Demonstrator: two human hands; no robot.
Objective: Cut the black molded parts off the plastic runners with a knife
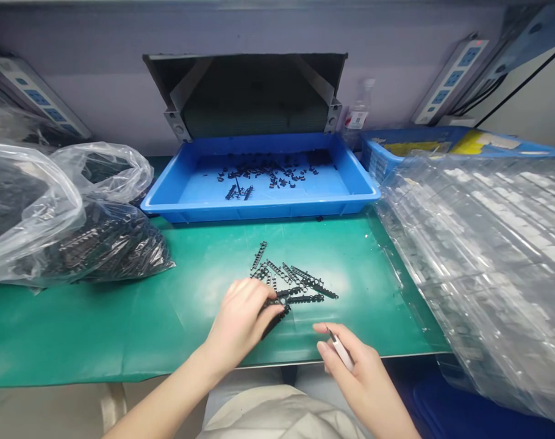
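My left hand (243, 311) is closed at the near side of a small pile of black toothed plastic strips (314, 283). Its thumb and fingers grip one dark strip (275, 323), which slants down toward the table's front edge. To the right, my right hand (357, 360) is curled around a slim white-handled tool (340, 350) with a dark, thin tip. I cannot make out the tool's exact kind. That hand is held above the front edge, apart from the strips. The green mat (204, 244) lies under the pile.
Behind the pile stands a blue tray (259, 211) with small black pieces. Clear bags (117, 238) of black parts sit at left. Stacked clear plastic trays (483, 244) take up the right side, before a blue basket (375, 155). A bottle (357, 116) stands at the back wall.
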